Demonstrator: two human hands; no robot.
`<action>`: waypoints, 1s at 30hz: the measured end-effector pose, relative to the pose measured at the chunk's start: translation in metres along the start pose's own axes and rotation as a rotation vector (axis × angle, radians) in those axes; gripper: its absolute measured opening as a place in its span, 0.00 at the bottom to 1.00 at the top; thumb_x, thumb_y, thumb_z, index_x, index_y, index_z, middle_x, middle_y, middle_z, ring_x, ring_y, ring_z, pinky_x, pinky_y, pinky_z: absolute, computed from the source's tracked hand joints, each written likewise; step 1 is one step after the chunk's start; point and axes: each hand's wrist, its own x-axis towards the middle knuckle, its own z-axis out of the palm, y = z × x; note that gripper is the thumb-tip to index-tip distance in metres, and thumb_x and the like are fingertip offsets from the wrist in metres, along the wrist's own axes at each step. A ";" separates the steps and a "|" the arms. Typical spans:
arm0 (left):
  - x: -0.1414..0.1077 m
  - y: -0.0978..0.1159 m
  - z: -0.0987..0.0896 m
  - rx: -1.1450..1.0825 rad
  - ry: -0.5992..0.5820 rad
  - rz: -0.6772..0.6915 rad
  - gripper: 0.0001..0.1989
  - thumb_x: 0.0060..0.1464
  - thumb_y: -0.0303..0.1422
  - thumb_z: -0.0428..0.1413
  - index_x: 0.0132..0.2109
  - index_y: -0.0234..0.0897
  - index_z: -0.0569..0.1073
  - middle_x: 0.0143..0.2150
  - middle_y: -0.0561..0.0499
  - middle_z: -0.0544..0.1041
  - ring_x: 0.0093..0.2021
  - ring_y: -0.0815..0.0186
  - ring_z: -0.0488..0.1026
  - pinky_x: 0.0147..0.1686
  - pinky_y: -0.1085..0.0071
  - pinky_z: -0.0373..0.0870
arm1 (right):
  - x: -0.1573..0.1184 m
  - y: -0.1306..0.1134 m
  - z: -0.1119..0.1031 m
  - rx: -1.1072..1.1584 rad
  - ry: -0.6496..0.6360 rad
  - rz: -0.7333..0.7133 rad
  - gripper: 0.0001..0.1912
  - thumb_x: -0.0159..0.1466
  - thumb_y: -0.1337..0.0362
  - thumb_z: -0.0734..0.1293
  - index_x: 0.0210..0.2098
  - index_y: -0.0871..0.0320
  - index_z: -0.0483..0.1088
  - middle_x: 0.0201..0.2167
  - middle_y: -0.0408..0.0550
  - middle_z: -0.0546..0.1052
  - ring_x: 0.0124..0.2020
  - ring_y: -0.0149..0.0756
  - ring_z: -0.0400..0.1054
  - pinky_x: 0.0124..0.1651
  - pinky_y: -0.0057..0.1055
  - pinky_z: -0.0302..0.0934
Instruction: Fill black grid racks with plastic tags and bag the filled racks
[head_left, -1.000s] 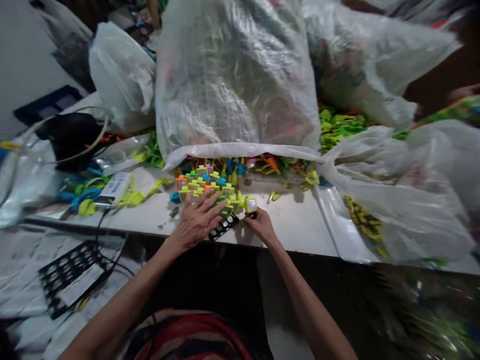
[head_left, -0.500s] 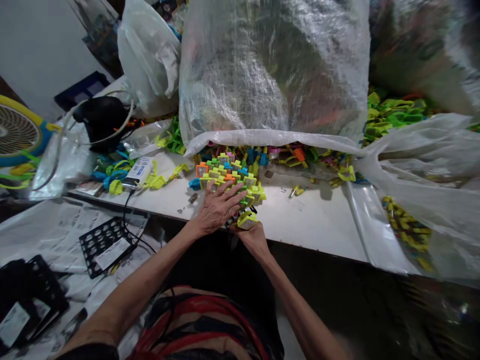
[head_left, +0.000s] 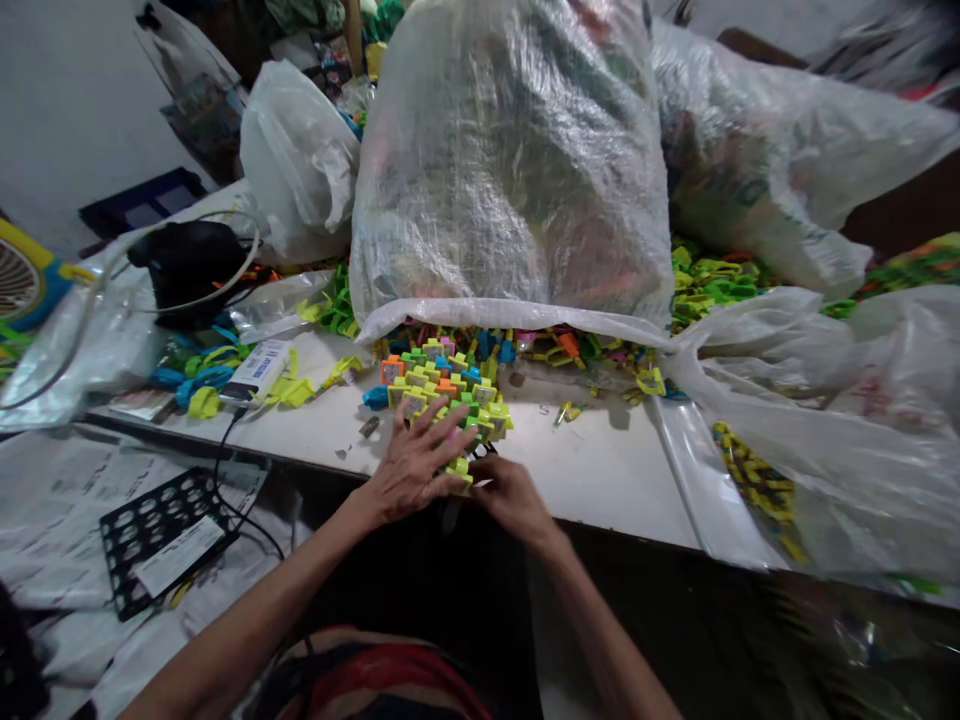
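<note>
A tight cluster of small square-faced plastic pieces, which look like toy watches, stands at the front of the white table. They are yellow, green, orange and blue. My left hand lies over its near left side with fingers spread. A yellow piece shows by the left thumb, at the table's edge. My right hand is just right of that piece, its fingers curled and pinched together; what they grip, if anything, is hidden. Part of a black holder with holes shows above the right fingers.
A big translucent sack stands behind, with loose coloured pieces along its bottom. A plastic bag lies at the right. To the left are a white power bank with a black cable, a black perforated tray and a fan.
The view has shifted, showing more of the sacks. My right hand has drawn slightly right and no longer cups the yellow piece, which now sits by my left thumb. My left hand stays on the cluster.
</note>
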 end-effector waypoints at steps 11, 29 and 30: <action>-0.004 0.018 0.006 -0.048 0.098 -0.012 0.11 0.64 0.34 0.46 0.47 0.38 0.71 0.57 0.47 0.72 0.66 0.62 0.55 0.67 0.54 0.36 | 0.104 0.033 -0.067 -0.916 -0.091 -0.032 0.20 0.64 0.73 0.54 0.45 0.56 0.74 0.49 0.55 0.71 0.41 0.40 0.69 0.36 0.31 0.56; -0.005 0.010 0.003 -0.069 0.054 0.021 0.17 0.59 0.43 0.52 0.51 0.37 0.69 0.57 0.41 0.72 0.64 0.59 0.60 0.65 0.55 0.43 | 0.004 0.002 0.030 0.516 0.101 0.096 0.08 0.48 0.62 0.66 0.28 0.58 0.70 0.27 0.45 0.76 0.27 0.34 0.66 0.31 0.29 0.62; -0.004 0.011 0.003 -0.066 0.053 0.019 0.18 0.60 0.43 0.51 0.51 0.37 0.68 0.57 0.41 0.72 0.63 0.59 0.60 0.65 0.55 0.42 | 0.005 0.004 0.032 0.429 0.099 0.055 0.07 0.49 0.63 0.65 0.29 0.58 0.70 0.28 0.46 0.76 0.28 0.35 0.67 0.32 0.29 0.62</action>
